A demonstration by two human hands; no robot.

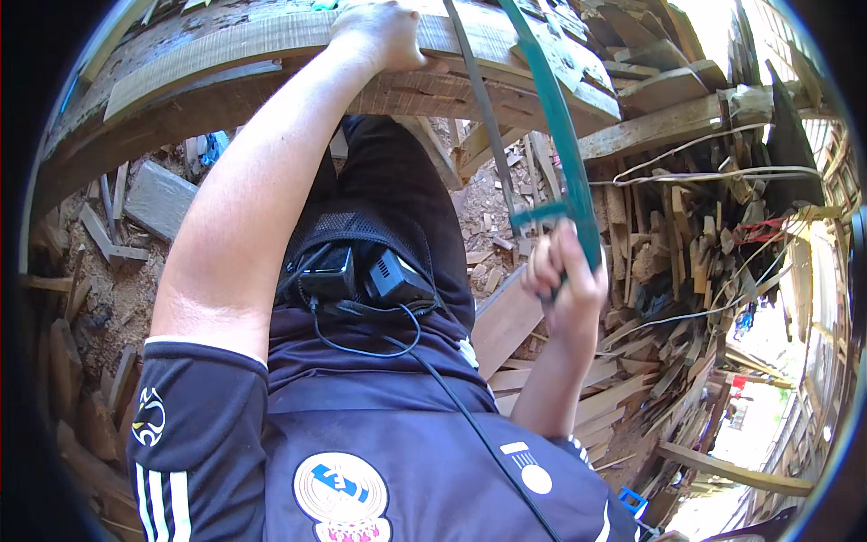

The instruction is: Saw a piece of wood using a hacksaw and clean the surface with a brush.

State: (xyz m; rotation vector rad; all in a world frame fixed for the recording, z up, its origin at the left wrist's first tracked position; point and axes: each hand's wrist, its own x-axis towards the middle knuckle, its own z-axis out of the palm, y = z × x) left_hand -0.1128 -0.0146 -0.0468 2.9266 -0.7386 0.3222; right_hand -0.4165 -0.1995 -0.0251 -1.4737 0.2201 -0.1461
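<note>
My right hand [569,271] is closed around the handle end of a green bow saw [546,90]. The saw's narrow, dark blade [483,99] runs alongside the frame and crosses the front edge of a wooden board [217,63]. That board is long, pale and slightly curved in the picture, lying on a rough timber bench [397,95]. To the left of the blade, my left hand [379,34] grips the board from above, its thumb at the front edge. The far end of the saw is out of the picture.
Beneath the bench, wood offcuts [163,200] and chips cover the ground. At the right, scrap strips [677,235] form a tall pile beside a horizontal beam [668,122], with pale cords [713,176] strung across. A cable [452,397] runs from devices [397,275] at my waist.
</note>
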